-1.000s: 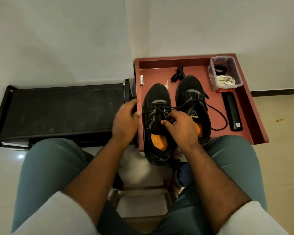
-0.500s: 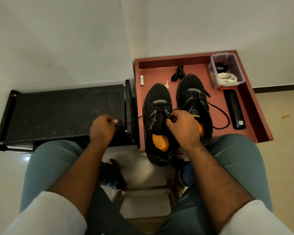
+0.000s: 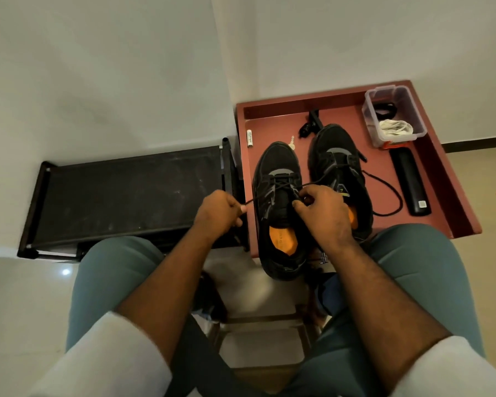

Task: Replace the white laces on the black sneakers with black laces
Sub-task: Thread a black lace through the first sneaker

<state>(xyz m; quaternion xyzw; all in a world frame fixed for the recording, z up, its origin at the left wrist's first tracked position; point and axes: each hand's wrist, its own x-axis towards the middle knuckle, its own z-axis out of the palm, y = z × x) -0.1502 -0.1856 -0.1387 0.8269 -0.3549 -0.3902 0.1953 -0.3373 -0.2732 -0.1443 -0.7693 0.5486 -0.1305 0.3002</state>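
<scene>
Head view: your left hand (image 3: 218,210) pinches a black lace (image 3: 251,199) pulled taut leftward off the near sneaker (image 3: 278,196), frame centre. Your right hand (image 3: 324,213) pinches lace at its eyelets. Insole print unreadable. The sneaker's heel overhangs the red tray (image 3: 453,207) edge.

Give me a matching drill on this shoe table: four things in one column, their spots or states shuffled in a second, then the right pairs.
Things:
1. left hand
2. white laces
3. right hand
4. flat black case

States:
A. bundled in the clear plastic box
B. lying on the red tray, right of the sneakers
C. pinching a taut black lace pulled out to the left
D. fingers at the eyelets of the left sneaker

Pairs: 1-C, 2-A, 3-D, 4-B
</scene>
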